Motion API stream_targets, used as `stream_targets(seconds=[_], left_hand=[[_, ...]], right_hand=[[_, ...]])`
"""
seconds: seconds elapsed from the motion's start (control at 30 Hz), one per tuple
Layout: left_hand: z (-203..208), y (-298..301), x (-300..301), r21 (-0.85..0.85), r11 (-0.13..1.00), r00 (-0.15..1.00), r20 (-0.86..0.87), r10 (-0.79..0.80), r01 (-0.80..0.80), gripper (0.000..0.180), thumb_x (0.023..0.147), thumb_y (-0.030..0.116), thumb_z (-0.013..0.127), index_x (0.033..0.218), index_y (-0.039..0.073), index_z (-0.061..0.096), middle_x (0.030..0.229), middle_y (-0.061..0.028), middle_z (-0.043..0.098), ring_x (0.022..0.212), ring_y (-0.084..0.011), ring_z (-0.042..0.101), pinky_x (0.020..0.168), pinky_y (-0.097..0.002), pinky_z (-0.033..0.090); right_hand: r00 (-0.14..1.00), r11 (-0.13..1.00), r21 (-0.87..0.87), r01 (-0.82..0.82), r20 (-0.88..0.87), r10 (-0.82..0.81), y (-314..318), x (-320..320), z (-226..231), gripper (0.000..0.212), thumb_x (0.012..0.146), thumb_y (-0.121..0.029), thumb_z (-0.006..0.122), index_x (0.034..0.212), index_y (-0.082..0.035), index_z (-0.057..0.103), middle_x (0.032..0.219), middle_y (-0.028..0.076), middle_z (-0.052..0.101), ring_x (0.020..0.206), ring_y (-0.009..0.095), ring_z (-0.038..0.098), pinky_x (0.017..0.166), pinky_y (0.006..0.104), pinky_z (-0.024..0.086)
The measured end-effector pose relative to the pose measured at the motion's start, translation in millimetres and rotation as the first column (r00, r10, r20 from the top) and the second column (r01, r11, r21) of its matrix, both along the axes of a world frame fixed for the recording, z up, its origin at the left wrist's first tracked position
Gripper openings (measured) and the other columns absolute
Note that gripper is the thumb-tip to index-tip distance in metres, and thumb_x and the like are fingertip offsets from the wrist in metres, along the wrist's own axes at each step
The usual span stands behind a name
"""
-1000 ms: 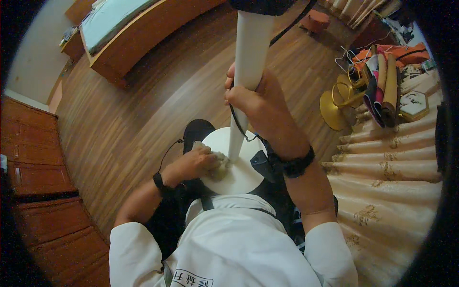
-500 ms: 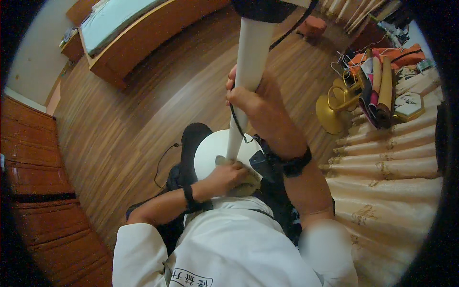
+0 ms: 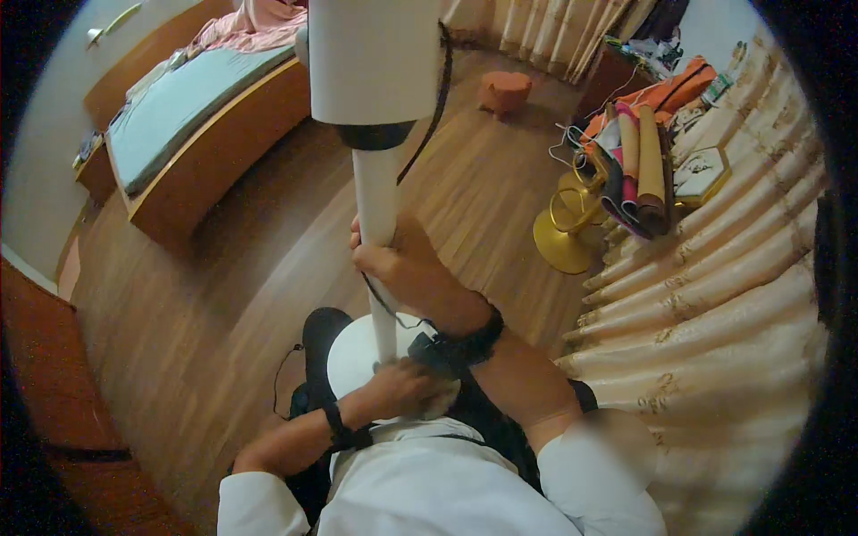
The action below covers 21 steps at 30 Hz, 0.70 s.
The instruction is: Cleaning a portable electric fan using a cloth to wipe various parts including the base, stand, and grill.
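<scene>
Gripping a slim white pole with the right hand, closed right round the shaft. Rising, above that grip, into a black collar and a broad white cylinder, cut off by the upper edge. Down below the right hand, fixed to a round white base close in front of the body.

Pressing a greyish cloth onto the base with the left hand, just beside the foot of the pole — gathered over the fabric rather than spread, but too blurred to tell each finger's place. Wearing a black band on the left wrist and another, bulkier band on the right, with a dark boxy piece hanging between that wrist and the left hand.

Surrounded, beyond both hands, by wooden flooring. Far ahead and left of the hands, furnished with a bed; ahead and right, with a low reddish stool. Farther right of the right hand, edged by a gold stand, rolled material and a pale patterned curtain.
</scene>
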<state>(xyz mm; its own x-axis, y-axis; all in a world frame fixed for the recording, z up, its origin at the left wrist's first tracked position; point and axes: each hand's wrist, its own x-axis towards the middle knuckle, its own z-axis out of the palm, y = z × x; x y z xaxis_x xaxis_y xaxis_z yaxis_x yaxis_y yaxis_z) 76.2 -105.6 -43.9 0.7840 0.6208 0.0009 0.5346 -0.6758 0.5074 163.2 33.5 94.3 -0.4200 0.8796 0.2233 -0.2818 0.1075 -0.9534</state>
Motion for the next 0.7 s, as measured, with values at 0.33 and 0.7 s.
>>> stream_targets(seconds=[0.33,0.7], left_hand=[[-43.3,-9.2,-76.6,0.275,0.930,0.969,-0.024,-0.248,0.245,0.048,0.093,0.022,0.057,0.138,0.008,0.052,0.132,-0.0119,0.060,0.118,-0.0265,0.058,0.101,-0.0390,0.047],[-47.6,40.4,-137.4,-0.264,0.941,0.964,0.104,0.244,-0.209,0.025,0.075,0.014,0.069,0.099,0.006,0.071,0.088,-0.0151,0.070,0.078,-0.0355,0.066,0.070,-0.0417,0.054]], right_hand=[[0.986,1.000,0.023,-0.001,0.168,-0.003,-2.4,-0.6,5.7,0.021,0.076,-0.007,0.066,0.095,-0.003,0.058,0.080,0.007,0.060,0.076,0.018,0.061,0.065,0.0337,0.050],[0.998,0.998,-0.045,-0.036,0.047,0.038,-9.8,-7.1,6.5,0.024,0.080,-0.001,0.064,0.102,-0.006,0.056,0.088,0.002,0.059,0.078,0.013,0.060,0.068,0.0300,0.050]])
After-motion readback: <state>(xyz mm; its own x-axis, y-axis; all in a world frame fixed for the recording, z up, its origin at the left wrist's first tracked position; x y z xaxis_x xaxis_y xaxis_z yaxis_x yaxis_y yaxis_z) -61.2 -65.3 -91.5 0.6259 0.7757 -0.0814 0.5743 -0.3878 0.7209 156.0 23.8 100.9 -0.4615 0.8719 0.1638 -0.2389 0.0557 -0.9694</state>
